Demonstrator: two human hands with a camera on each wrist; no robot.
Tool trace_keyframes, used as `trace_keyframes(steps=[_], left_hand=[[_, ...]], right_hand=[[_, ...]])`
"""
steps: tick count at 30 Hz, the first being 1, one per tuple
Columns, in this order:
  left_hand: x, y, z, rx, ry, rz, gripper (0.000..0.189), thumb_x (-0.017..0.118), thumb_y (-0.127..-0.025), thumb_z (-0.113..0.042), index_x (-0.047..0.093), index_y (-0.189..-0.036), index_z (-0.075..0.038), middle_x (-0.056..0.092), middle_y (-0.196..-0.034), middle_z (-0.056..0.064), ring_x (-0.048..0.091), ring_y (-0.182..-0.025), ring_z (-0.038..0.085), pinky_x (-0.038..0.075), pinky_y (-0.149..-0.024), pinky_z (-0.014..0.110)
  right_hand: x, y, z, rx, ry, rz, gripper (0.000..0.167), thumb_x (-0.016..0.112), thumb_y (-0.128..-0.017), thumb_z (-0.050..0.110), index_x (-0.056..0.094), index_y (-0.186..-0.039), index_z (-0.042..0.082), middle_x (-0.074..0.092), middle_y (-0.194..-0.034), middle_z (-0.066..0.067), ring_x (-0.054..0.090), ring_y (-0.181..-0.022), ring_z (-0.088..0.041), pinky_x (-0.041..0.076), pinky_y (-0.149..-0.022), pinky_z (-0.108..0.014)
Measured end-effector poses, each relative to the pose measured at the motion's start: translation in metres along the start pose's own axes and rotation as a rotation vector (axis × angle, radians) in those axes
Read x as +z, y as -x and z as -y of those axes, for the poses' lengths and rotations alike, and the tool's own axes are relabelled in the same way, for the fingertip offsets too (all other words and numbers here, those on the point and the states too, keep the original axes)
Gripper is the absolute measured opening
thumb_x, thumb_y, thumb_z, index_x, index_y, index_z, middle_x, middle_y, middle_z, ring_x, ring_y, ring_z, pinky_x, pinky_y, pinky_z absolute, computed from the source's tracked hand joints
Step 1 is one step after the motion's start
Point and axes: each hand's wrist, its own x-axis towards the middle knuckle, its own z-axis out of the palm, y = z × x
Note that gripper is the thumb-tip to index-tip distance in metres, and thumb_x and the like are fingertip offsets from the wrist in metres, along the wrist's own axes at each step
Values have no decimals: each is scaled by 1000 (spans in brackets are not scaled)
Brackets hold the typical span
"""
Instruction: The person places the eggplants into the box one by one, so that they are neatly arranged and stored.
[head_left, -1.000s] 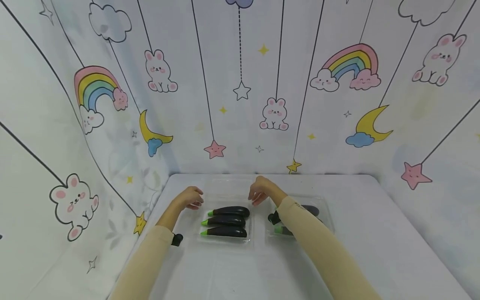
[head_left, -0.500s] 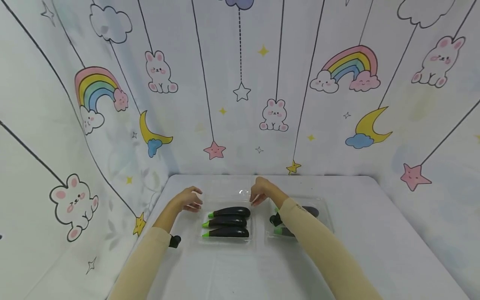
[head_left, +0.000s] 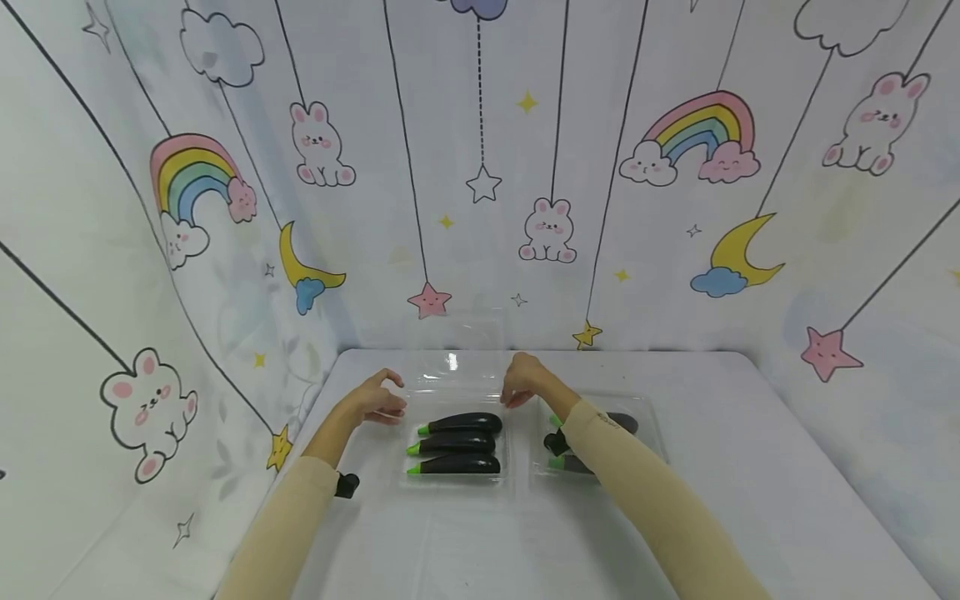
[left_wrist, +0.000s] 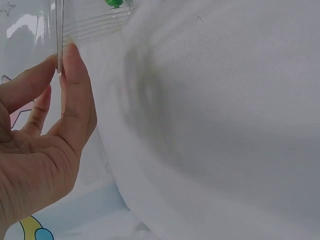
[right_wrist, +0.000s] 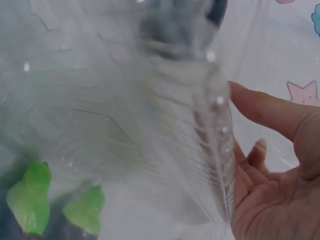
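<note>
Three dark eggplants with green stems lie in a clear plastic clamshell box, whose transparent lid stands raised at the back. My left hand is at the lid's left side; in the left wrist view its thumb and index finger pinch a thin clear edge. At the opposite side my right hand grips the lid near its lower right corner. The right wrist view shows that thumb and fingers about a ribbed clear plastic wall, which hides part of the fingers.
A second clear box with eggplants stands on the right, partly covered by my right forearm. Black wrist cameras sit on both wrists. Behind the white tabletop hangs a patterned cloth backdrop.
The clear lid has swung up from lying flat behind the box to standing raised against the backdrop. Both hands have stayed almost in place at its sides.
</note>
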Motion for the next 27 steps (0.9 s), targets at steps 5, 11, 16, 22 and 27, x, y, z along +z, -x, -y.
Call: trace_keyframes(steps=[5, 11, 16, 22, 27], left_hand=[[-1, 0, 1, 4, 1, -5, 47, 67, -96, 4, 42, -136, -3, 69, -106, 18, 73, -87, 26, 63, -88, 49], [0, 0, 1, 7, -12, -8, 46, 68, -97, 4, 43, -135, -4, 68, -109, 21, 73, -89, 27, 64, -87, 49], [0, 0, 3, 10, -1, 0, 45, 68, -96, 5, 45, -134, -5, 68, -116, 26, 74, -92, 30, 64, -88, 49], [-1, -2, 5, 10, 9, 15, 46, 68, -98, 3, 44, -137, -3, 67, -121, 28, 74, -96, 32, 64, -86, 47], [-2, -4, 10, 27, 23, 25, 35, 68, -98, 2, 50, -127, -5, 68, -112, 24, 74, -95, 32, 65, -84, 45]], right_hand=[[0, -2, -2, -29, 41, 5, 15, 85, -76, -9, 73, -82, -5, 74, -80, -16, 76, -65, -25, 65, -62, -33], [-3, 1, -2, -35, 34, 26, 14, 85, -78, -9, 72, -82, -5, 74, -82, -16, 77, -69, -26, 66, -65, -33], [-4, 6, -4, -73, -3, 32, 16, 83, -79, -13, 68, -77, -7, 74, -81, -17, 77, -70, -28, 66, -68, -36], [-7, 8, -6, -118, -28, 21, 28, 82, -76, -15, 63, -96, -10, 75, -85, -17, 77, -70, -28, 66, -67, -38], [-8, 3, -11, -156, -34, 33, 30, 83, -77, -15, 62, -98, -9, 75, -84, -15, 76, -67, -25, 66, -71, -42]])
